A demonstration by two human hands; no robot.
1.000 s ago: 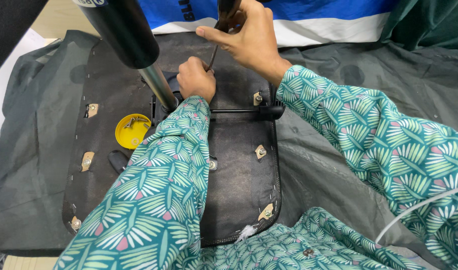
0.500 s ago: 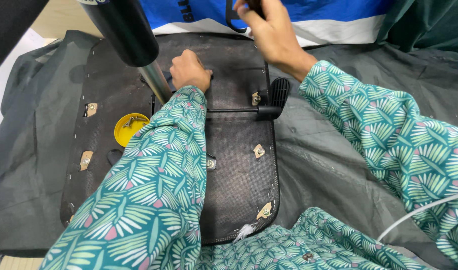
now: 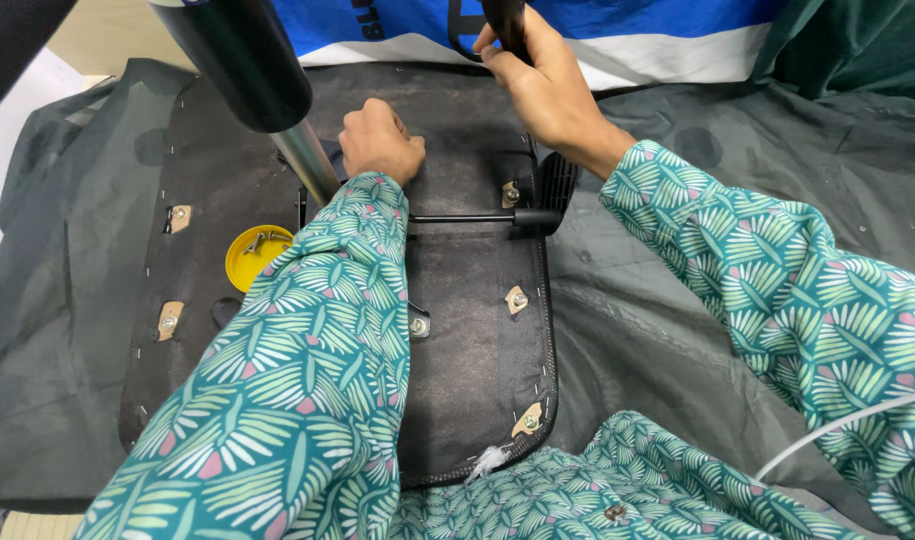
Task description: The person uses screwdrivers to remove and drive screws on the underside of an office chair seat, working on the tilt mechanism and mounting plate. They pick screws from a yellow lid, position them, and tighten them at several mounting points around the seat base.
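An upturned chair seat (image 3: 477, 350) with a black fabric underside lies in front of me. Its gas column, a black tube (image 3: 242, 55) on a silver rod (image 3: 307, 165), points up toward the camera. My left hand (image 3: 380, 140) is a closed fist resting on the seat just right of the rod; I see nothing in it. My right hand (image 3: 547, 95) is at the seat's far edge, wrapped around a black handle (image 3: 504, 20) that runs out of the top of the view. A black lever (image 3: 537, 205) with a ribbed paddle lies below my right wrist.
A yellow round cap (image 3: 257, 255) holding small screws sits on the seat at left. Tan bolt tabs (image 3: 517, 300) dot the underside. Dark grey cloth (image 3: 677, 330) covers the surface around the seat. A blue and white panel (image 3: 657, 30) lies beyond.
My right hand has moved up and away from the seat's middle to the far edge, keeping hold of the black handle. My left fist has stayed beside the rod.
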